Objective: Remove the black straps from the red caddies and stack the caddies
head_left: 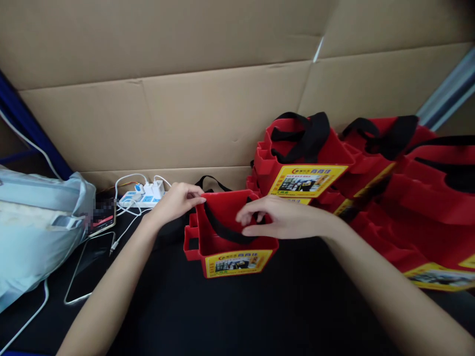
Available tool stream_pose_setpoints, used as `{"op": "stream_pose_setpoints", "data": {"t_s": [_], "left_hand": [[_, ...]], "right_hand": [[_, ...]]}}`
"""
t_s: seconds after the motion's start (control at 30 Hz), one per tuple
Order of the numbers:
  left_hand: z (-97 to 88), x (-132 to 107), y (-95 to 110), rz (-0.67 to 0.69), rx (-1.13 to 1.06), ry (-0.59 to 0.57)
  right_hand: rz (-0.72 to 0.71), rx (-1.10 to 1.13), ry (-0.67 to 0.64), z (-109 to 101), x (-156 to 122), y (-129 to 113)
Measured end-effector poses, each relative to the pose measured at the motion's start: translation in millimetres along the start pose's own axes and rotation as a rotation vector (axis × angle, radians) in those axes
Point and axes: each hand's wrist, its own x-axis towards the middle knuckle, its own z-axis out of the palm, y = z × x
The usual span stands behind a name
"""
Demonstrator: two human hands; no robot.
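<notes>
Both forearms reached in from the bottom edge over a black tabletop (260, 311). My left hand (178, 200) pinched the far left rim of a small red tote (218, 244), fingers and thumb closed on the fabric. My right hand (282, 220) lay at the right rim, fingers half curled where the black strap (222, 228) met the edge. I could not tell whether they gripped it or only touched it. The tote stood upright at the centre of the tabletop, with a yellow label (237, 262) on its near face.

As I judged it, the hold went best with both rims pulled gently apart and level, so the mouth stayed square and the soft walls did not fold. The strap should be kept out of the opening.

Inside the tote I saw only the strap draped across, and small outer pockets on its left side. Just beside it on the right, a stack of red totes (300, 163) sat nested, black handles folded into the top one. More lay further right. A power strip (143, 198), a phone (91, 267) and a pale bag (33, 232) lay to the left, before a cardboard wall (166, 113).
</notes>
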Motion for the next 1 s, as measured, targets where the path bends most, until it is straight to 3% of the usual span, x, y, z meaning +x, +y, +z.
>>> {"op": "stream_pose_setpoints", "data": {"t_s": [0.1, 0.17, 0.3, 0.4, 0.5, 0.53, 0.57, 0.6, 0.63, 0.7, 0.8, 0.9, 1.0], "left_hand": [[0.0, 5, 5, 0.016, 0.037, -0.016], [0.7, 6, 6, 0.027, 0.083, -0.009], [2.0, 6, 2, 0.075, 0.134, -0.029], [2.0, 9, -3, 0.081, 0.195, -0.02], [-0.2, 11, -10, 0.059, 0.278, 0.041], [-1.4, 12, -12, 0.059, 0.291, 0.048], [-2.7, 12, -13, 0.062, 0.297, 0.05], [-4.0, 12, -14, 0.064, 0.3, 0.049], [-5.1, 11, -15, 0.064, 0.302, 0.047], [-6.4, 10, -14, 0.056, 0.304, 0.045], [-6.7, 8, -11, 0.047, 0.307, 0.033], [-6.8, 8, -8, 0.05, 0.319, 0.032], [-7.6, 7, -8, 0.065, 0.303, 0.033]], "right_hand": [[0.222, -0.287, 0.178, 27, 28, -25], [0.269, -0.387, 0.215, 44, 49, -34], [0.139, -0.224, 0.178, 51, 66, -31], [-0.185, 0.081, -0.017, 28, 47, -24], [-0.618, 0.498, -0.442, -9, 10, -22], [-0.7, 0.578, -0.595, -21, -3, -22], [-0.694, 0.599, -0.702, -33, -14, -21], [-0.569, 0.561, -0.718, -43, -22, -20], [-0.418, 0.511, -0.672, -49, -27, -19], [-0.098, 0.423, -0.42, -51, -24, -16], [0.185, 0.315, -0.047, -23, 7, -16], [0.296, -0.029, 0.122, 19, 50, -22], [0.252, -0.225, 0.113, 42, 76, -30]]}}
